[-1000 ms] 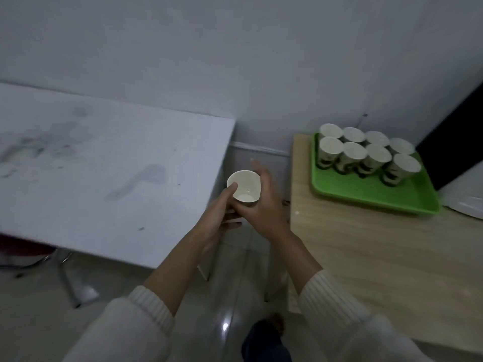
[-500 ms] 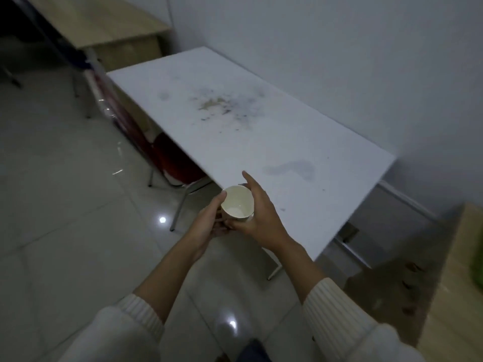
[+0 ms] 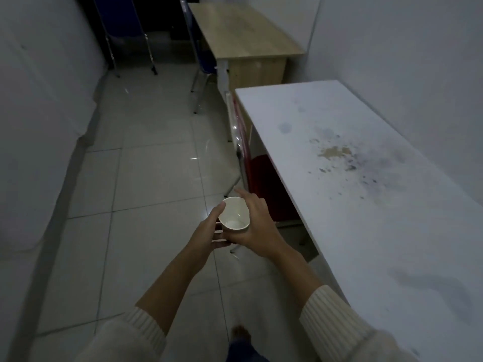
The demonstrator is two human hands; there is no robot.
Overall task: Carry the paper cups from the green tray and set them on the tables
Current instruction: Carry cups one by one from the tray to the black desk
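An empty white paper cup point(image 3: 234, 214) is held upright between both hands over the tiled floor. My left hand point(image 3: 209, 232) cradles its left side and bottom, thumb up against the rim. My right hand point(image 3: 257, 226) wraps its right side, index finger stretched forward. A long white table point(image 3: 366, 205) with dark and brownish stains runs along the right wall, its edge just right of my hands. A wooden table point(image 3: 245, 35) stands further ahead. The green tray is out of view.
A red chair point(image 3: 264, 178) is tucked under the white table. Blue chairs with metal legs point(image 3: 130, 35) stand at the far end beside the wooden table. A pale wall point(image 3: 39, 113) bounds the left side of the narrow tiled aisle point(image 3: 156, 165).
The view has swung left, away from the tray table, and now looks down the aisle. Both hands still hold the cup, which has moved along the white table's edge.
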